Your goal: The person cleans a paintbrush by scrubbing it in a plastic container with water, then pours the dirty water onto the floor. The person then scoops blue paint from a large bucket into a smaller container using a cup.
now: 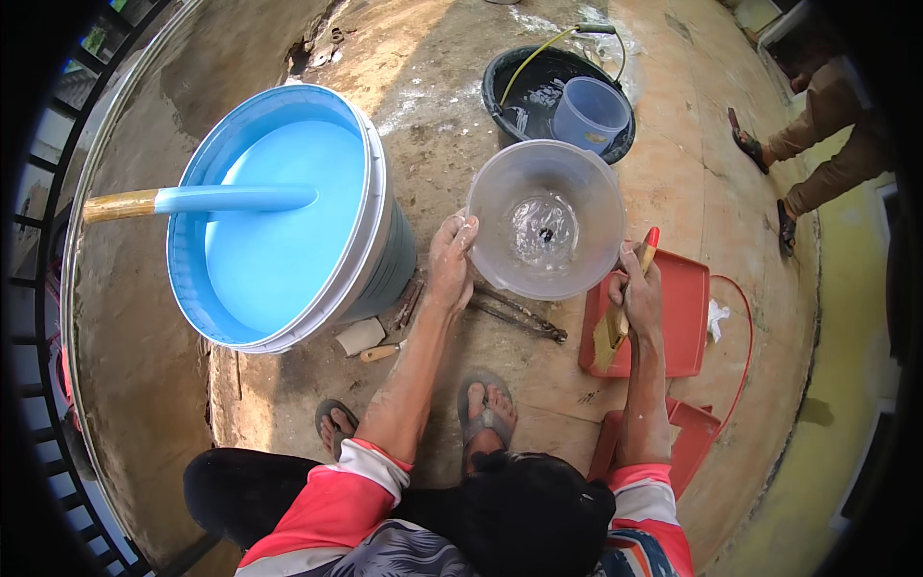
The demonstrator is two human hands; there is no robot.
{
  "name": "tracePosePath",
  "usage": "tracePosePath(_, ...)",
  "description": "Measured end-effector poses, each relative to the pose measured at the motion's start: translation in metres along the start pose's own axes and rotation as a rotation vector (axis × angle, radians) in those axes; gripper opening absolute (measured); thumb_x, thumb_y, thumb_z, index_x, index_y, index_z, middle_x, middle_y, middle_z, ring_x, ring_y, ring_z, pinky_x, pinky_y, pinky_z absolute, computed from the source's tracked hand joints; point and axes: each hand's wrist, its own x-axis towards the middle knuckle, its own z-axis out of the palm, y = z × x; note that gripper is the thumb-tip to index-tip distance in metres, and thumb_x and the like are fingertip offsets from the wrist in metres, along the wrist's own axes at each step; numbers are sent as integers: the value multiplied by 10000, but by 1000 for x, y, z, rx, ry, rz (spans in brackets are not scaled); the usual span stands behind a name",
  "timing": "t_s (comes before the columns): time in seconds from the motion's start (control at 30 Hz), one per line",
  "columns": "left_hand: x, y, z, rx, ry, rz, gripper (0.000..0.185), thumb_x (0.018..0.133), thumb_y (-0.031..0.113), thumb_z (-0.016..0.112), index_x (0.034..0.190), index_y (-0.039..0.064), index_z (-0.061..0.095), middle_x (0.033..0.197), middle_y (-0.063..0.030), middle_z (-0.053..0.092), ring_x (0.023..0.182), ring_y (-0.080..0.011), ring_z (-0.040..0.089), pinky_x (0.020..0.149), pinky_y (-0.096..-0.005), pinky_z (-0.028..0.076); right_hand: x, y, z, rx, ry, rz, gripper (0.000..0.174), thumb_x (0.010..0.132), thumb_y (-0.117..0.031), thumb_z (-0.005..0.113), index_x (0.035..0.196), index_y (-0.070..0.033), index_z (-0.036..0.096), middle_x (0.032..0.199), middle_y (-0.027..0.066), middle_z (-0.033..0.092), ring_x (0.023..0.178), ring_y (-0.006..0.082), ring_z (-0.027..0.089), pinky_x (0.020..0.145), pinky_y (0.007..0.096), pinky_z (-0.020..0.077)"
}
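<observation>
A clear plastic pail is held up in front of me, its wet inside facing the camera. My left hand grips its left rim. In my right hand is a paintbrush, with pale bristles pointing down and a red-tipped handle sticking up. That hand's fingertips also meet the pail's right rim. To the left stands a large white bucket filled with light blue paint. A stick, coated blue along part of its length, leans in the paint with its bare wooden end over the rim.
Beyond the pail, a black tub of water holds a smaller plastic container. Red paint trays lie at right. By my feet are a wooden-handled tool and a metal rod. Another person's legs stand at far right.
</observation>
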Motion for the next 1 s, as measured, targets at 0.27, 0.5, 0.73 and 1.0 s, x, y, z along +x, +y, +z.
tracePosePath(0.27, -29, -11, -11, 36, 26, 132, 303, 1021, 213, 632, 1215, -19, 606, 1347, -92, 574, 1225, -159, 515, 1075, -336, 386, -29, 16, -17, -162, -91, 95, 276, 1073, -265, 540, 947, -33, 622, 886, 68, 693, 569, 75, 533, 547, 246, 438)
tracePosePath(0.5, -20, 6, -25, 318, -28, 276, 344, 1011, 211, 643, 1269, -11, 593, 1339, -63, 574, 1191, -146, 517, 1054, -316, 385, -63, -63, -40, -408, 276, -379, 414, 1123, -319, 382, 1152, -11, 657, 1022, 77, 629, 906, 163, 561, 866, 335, 456)
tracePosePath(0.73, -18, 10, -31, 229, 2, 216, 474, 1007, 214, 645, 1395, -33, 531, 1263, -81, 614, 1143, -138, 553, 1045, -309, 402, -49, -78, 12, -174, 29, -265, 456, 1100, -418, 451, 1162, -25, 674, 902, 26, 606, 738, 94, 523, 700, 256, 438)
tracePosePath(1.0, -17, 6, -26, 269, -17, 260, 427, 994, 168, 634, 1349, -60, 564, 1311, -93, 614, 1166, -152, 561, 1050, -313, 410, 43, 33, 96, -471, 28, -185, 352, 983, -319, 675, 1121, 1, 722, 845, 118, 733, 735, 219, 715, 663, 340, 550)
